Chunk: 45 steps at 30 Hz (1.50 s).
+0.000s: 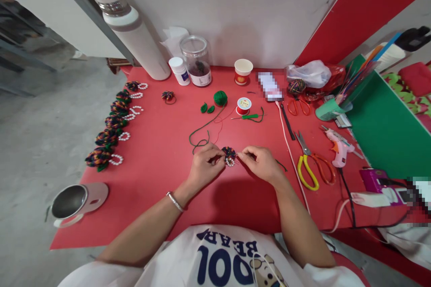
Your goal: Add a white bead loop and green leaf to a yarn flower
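Between my hands is a small multicoloured crocheted flower with a little ring of white beads at its lower edge. My left hand pinches the flower's left side between thumb and fingertips. At its right side, the fingertips of my right hand are pinched together; a fine strand seems to be there, but what they grip is too small to tell. Beyond the hands, a green yarn ball trails its tail toward my left hand. Near it are two green crocheted leaves, a red thread spool and a green-handled crochet hook.
Finished-looking yarn flowers with bead loops line the left edge, above a mug. Yellow-handled scissors, a pink glue gun and cables lie right. A tall flask, jar, paper cup and phone are at the back.
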Tool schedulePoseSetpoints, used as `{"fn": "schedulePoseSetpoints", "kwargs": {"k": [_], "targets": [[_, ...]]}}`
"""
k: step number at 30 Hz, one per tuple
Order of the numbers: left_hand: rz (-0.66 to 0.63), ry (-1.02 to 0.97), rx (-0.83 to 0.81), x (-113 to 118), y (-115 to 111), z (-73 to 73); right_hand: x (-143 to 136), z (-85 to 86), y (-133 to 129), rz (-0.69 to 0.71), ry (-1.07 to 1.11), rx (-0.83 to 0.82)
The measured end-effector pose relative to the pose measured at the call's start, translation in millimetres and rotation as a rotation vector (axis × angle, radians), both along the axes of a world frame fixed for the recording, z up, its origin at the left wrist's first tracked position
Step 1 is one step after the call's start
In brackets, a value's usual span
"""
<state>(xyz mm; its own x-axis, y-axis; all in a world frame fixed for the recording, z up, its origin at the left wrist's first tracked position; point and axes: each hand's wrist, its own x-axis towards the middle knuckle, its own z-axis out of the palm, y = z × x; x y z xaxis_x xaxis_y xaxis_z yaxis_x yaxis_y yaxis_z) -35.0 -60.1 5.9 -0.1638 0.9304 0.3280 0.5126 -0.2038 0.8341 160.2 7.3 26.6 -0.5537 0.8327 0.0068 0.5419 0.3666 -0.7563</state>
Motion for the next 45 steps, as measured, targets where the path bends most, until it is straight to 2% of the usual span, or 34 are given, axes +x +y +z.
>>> {"fn": "schedulePoseSetpoints", "kwargs": {"k": [3,16,22,27,35,42,45], "targets": [[-0.006,-0.001,0.004,-0.4,0.4,-1.5,-2.7,1.5,-1.8,0.006,0.044,-0.086],[-0.111,0.153,-0.064,-4.9,-5.1,-5.9,-3.9,0.0,-2.9,0.014,0.1,-0.116],[-0.101,0.066,-0.031,-7.7,-0.2,-13.6,-4.3,-0.9,-3.4,0.01,0.114,-0.097],[-0.115,-0.021,-0.075,-9.5,2.5,-9.6,-4.2,0.6,-2.7,-0.007,0.114,-0.083],[-0.095,0.03,-0.129,-10.2,2.6,-3.1,-4.6,-8.0,-2.2,-0.018,0.029,0.142],[-0.112,0.018,-0.096,-6.5,1.5,0.4,-8.9,-10.9,-5.4,-0.064,0.038,0.255],[-0.089,-0.001,-0.1,-6.1,2.5,-0.2,-8.8,-10.5,-4.5,-0.108,0.042,0.231]]}}
